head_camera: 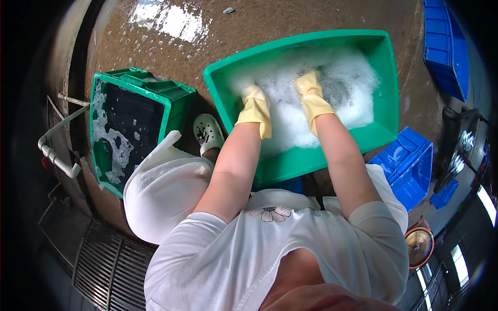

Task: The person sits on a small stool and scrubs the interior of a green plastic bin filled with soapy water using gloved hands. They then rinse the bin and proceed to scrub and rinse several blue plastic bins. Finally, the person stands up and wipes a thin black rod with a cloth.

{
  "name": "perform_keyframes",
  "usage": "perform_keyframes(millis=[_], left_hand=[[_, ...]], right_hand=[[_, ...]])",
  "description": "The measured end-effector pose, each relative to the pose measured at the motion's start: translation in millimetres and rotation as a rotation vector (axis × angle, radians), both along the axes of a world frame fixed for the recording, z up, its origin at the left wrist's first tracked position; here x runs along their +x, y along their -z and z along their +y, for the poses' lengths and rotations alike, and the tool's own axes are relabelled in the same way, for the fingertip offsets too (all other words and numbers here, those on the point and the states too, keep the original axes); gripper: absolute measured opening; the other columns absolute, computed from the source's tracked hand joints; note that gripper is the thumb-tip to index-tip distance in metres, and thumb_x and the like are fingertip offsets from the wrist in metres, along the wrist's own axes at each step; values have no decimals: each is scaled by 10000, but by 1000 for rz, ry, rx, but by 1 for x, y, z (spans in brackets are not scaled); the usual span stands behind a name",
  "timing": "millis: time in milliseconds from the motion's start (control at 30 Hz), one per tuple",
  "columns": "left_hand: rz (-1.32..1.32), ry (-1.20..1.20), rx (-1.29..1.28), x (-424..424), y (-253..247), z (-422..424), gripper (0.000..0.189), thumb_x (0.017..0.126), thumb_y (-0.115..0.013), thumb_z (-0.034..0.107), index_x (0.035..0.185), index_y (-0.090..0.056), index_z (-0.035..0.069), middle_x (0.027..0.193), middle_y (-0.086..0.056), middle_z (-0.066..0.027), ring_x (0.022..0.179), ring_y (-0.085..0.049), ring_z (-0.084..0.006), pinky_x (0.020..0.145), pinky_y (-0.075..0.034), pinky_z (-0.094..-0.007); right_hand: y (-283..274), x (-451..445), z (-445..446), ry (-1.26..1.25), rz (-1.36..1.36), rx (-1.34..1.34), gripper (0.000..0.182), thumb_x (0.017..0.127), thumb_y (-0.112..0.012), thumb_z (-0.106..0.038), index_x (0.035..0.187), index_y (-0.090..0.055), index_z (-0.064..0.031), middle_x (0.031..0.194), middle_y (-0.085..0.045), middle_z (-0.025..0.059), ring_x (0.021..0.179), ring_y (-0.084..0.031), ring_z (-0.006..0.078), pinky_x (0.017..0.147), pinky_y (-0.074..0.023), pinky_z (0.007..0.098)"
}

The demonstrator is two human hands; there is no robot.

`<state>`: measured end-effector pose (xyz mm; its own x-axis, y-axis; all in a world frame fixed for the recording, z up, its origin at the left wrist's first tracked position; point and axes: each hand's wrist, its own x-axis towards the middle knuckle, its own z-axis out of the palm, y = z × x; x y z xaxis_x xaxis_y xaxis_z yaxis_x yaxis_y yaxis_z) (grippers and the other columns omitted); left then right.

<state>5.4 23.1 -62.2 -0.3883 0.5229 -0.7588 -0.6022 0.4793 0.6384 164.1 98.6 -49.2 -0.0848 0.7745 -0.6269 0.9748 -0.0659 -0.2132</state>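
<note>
A large green plastic tub (288, 167) stands before me, with white soap suds (286, 112) over the water in it. Both of my hands wear pale yellow rubber gloves and reach down into the tub. My left hand (255, 103) is in the suds near the tub's left wall, its fingers hidden by foam. Farther right, my right hand (311, 91) dips into the foam beside a patch of stirred water, and its fingertips are under the surface. Whether either hand holds anything below the suds cannot be seen.
On the left a green crate (167, 116) holds dark water with patches of foam. A white pipe (58, 161) runs beyond it. Blue plastic crates (408, 163) stand at the right, near a round fan (418, 247). The brown floor (249, 31) is wet.
</note>
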Motion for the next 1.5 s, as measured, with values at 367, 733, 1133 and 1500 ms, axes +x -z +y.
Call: perform_keyframes(millis=[367, 733, 1133, 1500], left_hand=[[-1318, -241, 409, -3, 4, -12, 636, 1020, -478, 544, 1483, -505, 110, 1467, -552, -113, 1310, -528, -277, 1123, -439, -418], [-508, 115, 111, 14, -15, 1, 577, 1084, -374, 546, 1337, -607, 82, 1313, -655, -136, 1197, -604, -314, 1072, -489, -439], [-352, 20, 325, 17, -46, 5, 520, 1079, -444, 463, 1343, -629, 55, 1258, -686, -127, 1112, -634, -229, 952, -510, -344], [-175, 428, -314, 63, 47, -92, 569, 1073, -416, 518, 1257, -700, 60, 1195, -714, -145, 1072, -670, -298, 957, -527, -402]], right_hand=[[-72, -79, -57, 113, 253, 575, 817, 767, -803, -582, 1364, -536, -93, 1434, -519, 260, 1329, -500, 434, 1126, -428, 499], [-81, -63, -30, 285, 473, 521, 654, 846, -767, -539, 1197, -664, 3, 1190, -650, 276, 1110, -621, 458, 964, -512, 529], [-64, -17, 2, 151, 513, 439, 532, 920, -662, -489, 1264, -682, -84, 1253, -673, 237, 1167, -614, 425, 1025, -483, 490], [-22, 42, -106, 644, 341, -74, 671, 963, -568, -615, 1237, -689, -15, 1255, -686, 251, 1186, -652, 393, 1004, -516, 463]])
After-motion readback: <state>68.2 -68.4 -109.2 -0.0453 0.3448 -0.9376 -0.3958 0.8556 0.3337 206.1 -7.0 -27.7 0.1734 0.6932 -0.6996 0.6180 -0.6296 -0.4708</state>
